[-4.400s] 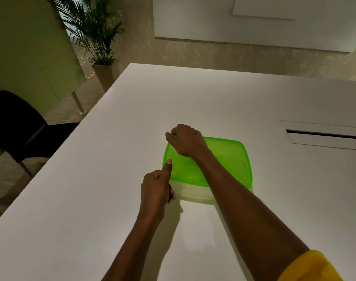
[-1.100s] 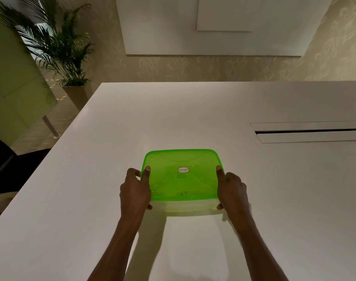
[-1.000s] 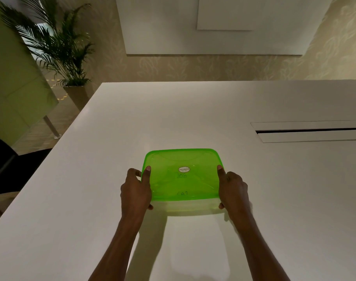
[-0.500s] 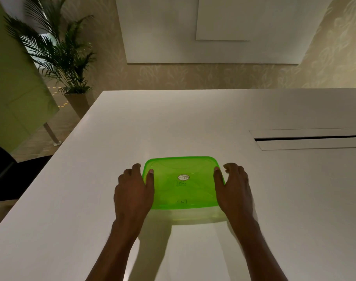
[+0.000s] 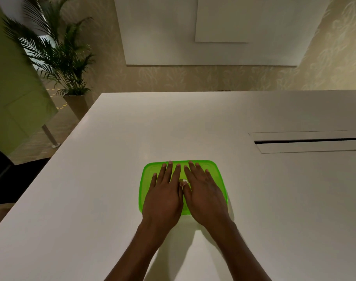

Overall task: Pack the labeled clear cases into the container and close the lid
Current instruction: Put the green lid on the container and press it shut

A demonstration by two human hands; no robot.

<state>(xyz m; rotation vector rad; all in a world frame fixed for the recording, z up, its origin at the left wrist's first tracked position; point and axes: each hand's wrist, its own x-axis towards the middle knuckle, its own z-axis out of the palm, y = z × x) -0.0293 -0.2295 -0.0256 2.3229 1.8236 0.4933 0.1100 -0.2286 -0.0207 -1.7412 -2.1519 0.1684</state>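
A container with a bright green lid [image 5: 217,175] sits on the white table [image 5: 112,159], near its front middle. The lid lies flat over the container, whose clear body is barely visible under it. My left hand [image 5: 165,195] rests flat, palm down, on the lid's left half. My right hand [image 5: 205,193] lies flat on the right half, thumbs touching near a small round sticker [image 5: 183,181]. Fingers of both hands are spread and grip nothing. The clear cases are not visible.
A long cable slot [image 5: 309,141] is set into the table at the right. Off the left edge stand a potted palm [image 5: 57,57], a green panel [image 5: 14,88] on a metal leg and a dark chair [image 5: 4,175].
Both hands have left the lid's left and right sides and come together flat on top of it. Earlier they were working along the lid's left edge and corner.
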